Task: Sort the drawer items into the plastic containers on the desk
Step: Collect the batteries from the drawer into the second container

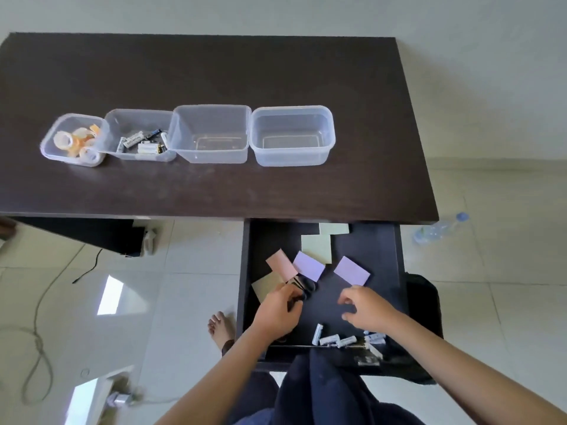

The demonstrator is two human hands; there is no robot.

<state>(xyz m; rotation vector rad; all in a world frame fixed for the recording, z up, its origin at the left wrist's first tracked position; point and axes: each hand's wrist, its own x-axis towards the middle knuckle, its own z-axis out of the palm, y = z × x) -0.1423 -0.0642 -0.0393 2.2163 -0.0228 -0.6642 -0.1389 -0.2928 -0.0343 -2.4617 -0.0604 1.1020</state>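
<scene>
On the desk point(214, 194) four tubs stand in a row: the tape tub point(73, 139), the battery tub point(139, 136), then two bare ones point(210, 133) point(291, 134). Below, the open drawer point(383, 250) holds sticky notes point(308, 265), dark clips point(303, 288) and loose batteries point(334, 338) along its near edge.

Likely risks: the small clips could slip from a loose pinch and scatter among the notes, or end up in a tub already given to another kind. The blur hides how firm the pinch is.

The left hand point(277, 311) curls its fingers around something dark, probably clips. The right hand point(366, 311) hovers with loosely curled fingers apart, holding nothing and touching nothing I can see.
</scene>
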